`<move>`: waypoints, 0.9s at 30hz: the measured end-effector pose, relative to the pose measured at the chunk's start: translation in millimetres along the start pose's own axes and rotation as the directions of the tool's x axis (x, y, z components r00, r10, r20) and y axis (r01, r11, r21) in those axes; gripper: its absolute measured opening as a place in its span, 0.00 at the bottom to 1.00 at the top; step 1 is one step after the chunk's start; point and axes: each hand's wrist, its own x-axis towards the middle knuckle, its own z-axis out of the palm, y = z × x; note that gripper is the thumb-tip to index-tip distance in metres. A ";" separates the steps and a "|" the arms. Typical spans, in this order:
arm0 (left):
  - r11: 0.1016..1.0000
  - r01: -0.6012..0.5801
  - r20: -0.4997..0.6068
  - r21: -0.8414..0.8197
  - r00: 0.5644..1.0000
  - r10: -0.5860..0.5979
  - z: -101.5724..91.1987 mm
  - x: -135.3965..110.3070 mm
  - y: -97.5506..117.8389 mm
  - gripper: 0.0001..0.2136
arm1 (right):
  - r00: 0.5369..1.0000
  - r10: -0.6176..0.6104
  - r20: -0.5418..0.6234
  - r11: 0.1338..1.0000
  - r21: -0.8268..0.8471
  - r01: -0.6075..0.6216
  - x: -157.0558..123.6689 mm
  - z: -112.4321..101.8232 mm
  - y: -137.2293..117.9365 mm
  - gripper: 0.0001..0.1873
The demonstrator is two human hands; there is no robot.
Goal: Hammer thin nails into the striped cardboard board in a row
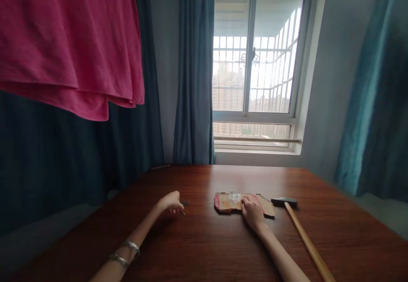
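My left hand rests on the brown wooden table, fingers curled around some thin dark nails. To its right my right hand lies flat on a patterned cardboard piece with a pink edge. A small nail stands upright on that piece, just beyond my fingers. A hammer with a dark head and a long wooden handle lies on the table right of my right hand.
A pink cloth hangs at the upper left. Blue curtains frame a window behind the table. Two silver bracelets sit on my left wrist.
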 end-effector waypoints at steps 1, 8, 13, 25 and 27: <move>1.000 0.019 -0.004 -0.017 1.000 -0.019 2.1 -0.8 -1.8 0.12 | 1.000 0.001 0.004 1.000 0.002 -0.001 -0.5 -0.5 -0.3 0.13; 0.995 0.076 -0.075 -0.064 0.994 -0.081 9.9 -8.3 -1.5 0.12 | 1.000 -0.003 0.017 1.000 0.012 0.002 -3.3 -5.1 -2.6 0.15; 0.998 0.061 -0.074 0.028 0.996 -0.059 7.3 -3.6 -6.8 0.09 | 1.000 -0.011 0.002 1.000 0.022 0.011 -4.0 -7.1 -3.8 0.15; 0.996 -0.066 0.030 -0.053 0.997 0.067 -5.0 -25.0 22.1 0.08 | 1.000 0.017 -0.016 0.991 0.137 -0.014 -3.0 -7.8 -4.3 0.14; 0.975 -0.195 0.021 -0.110 0.980 0.198 -6.6 -31.9 37.7 0.07 | 0.999 0.020 -0.038 0.982 0.190 -0.012 -2.5 -10.0 -4.6 0.14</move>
